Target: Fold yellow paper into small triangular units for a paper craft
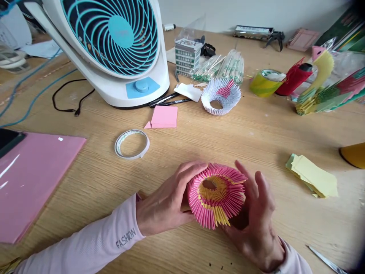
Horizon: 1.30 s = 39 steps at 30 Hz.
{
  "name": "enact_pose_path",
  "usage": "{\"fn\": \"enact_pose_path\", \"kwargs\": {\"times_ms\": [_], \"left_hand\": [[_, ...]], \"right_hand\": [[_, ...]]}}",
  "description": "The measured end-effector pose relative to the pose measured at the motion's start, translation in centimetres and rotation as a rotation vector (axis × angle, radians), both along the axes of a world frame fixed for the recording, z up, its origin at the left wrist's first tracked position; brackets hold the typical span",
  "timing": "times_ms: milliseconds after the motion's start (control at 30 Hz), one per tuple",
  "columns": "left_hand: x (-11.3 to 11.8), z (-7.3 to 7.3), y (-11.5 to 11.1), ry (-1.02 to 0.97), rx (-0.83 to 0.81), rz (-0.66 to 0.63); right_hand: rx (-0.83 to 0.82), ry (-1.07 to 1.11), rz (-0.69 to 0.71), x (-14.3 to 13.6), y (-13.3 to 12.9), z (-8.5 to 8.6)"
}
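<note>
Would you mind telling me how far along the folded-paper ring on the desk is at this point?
Done: the pink and yellow paper ring is closed all the way round, with yellow pieces about its centre hole. In hand: the left hand and right hand cup it from both sides on the desk. Left: loose yellow paper slips lie unused to the right, so more rows seem possible.

Wooden table (256, 133) under fan (114, 49), tape ring (132, 144), pink sheet (31, 179)

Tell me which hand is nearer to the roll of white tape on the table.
Left. The left hand lies just right of and below the white tape roll, cupping the pink paper ring. The right hand is farther away, across the ring.
</note>
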<state>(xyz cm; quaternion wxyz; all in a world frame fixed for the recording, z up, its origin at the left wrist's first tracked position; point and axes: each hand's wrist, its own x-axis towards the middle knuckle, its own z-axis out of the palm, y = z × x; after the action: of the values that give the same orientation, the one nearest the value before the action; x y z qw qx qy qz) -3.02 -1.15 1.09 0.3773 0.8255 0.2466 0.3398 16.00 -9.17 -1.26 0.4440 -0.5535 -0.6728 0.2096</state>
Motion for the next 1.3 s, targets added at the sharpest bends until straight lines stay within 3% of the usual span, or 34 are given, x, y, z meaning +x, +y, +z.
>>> {"fn": "enact_pose_path", "kwargs": {"times_ms": [400, 600, 800, 900, 1000, 1100, 1300], "left_hand": [[-0.2, 0.1, -0.1, 0.172, -0.066, -0.003], [-0.6, 0.2, 0.0, 0.18, -0.123, -0.024], [-0.9, 0.8, 0.6, -0.047, -0.483, -0.11], [-0.4, 1.3, 1.2, -0.132, -0.668, 0.013], [0.5, 1.8, 1.8, -0.196, -0.829, 0.11], [1.6, 2.3, 2.1, -0.236, -0.914, 0.124], [2.8, 2.8, 1.2, -0.301, -1.016, 0.199]], "right_hand": [[-0.077, -0.021, 0.063, 0.7, -0.4, -0.6], [-0.049, -0.121, 0.028, 0.5, 0.0, -0.3], [-0.185, -0.002, 0.169, 1.4, 0.3, 0.7], [-0.226, 0.19, 0.299, 2.4, 0.5, 1.1], [-0.216, 0.272, 0.306, 2.4, 0.6, 1.4], [-0.197, 0.224, 0.259, 1.6, 0.4, 1.7], [-0.008, -0.141, 0.184, 0.8, 0.3, 1.4]]}}
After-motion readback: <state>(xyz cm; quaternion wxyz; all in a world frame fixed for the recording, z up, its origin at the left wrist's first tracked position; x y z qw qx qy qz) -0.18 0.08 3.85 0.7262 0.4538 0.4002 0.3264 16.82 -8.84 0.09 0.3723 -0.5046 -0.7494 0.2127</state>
